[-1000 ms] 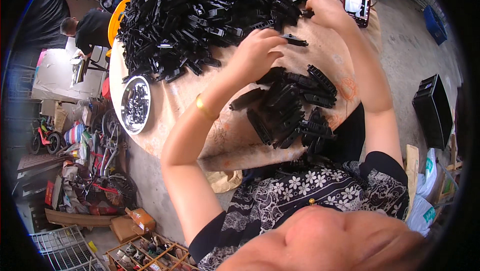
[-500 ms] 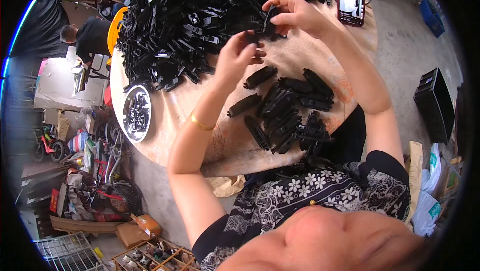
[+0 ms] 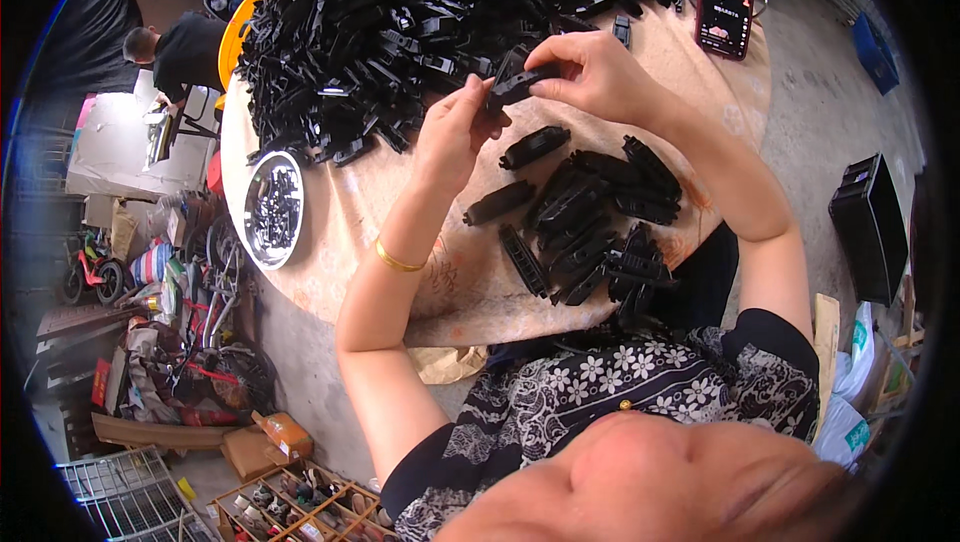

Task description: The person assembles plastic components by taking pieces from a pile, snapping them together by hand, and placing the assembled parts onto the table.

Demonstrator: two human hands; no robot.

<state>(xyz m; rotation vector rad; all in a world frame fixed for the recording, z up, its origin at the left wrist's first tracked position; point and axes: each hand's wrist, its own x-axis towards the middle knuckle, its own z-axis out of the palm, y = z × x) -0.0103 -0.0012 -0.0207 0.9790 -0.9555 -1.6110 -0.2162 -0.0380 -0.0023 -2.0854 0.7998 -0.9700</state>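
Note:
My left hand (image 3: pixel 455 137) and my right hand (image 3: pixel 598 74) meet at the near edge of a large heap of black plastic parts (image 3: pixel 370 42). Between them is a long black plastic part (image 3: pixel 522 88), pinched by the fingers of both hands. Another dark piece seems to stand against it, but I cannot tell whether they are joined. Just nearer than my hands lies a loose group of long black plastic pieces (image 3: pixel 580 207), several stacked on one another, with a few lying apart to the left.
A round metal dish (image 3: pixel 251 217) of small dark parts sits at the table's left edge. A phone (image 3: pixel 724 4) stands at the far right of the cloth-covered table (image 3: pixel 450 292). A black crate (image 3: pixel 868 232) is on the floor at right. Another person (image 3: pixel 185 57) is far left.
My right hand has come down and nearer, and my left hand has moved slightly left and nearer. The black part is now held between both. The view has shifted a little.

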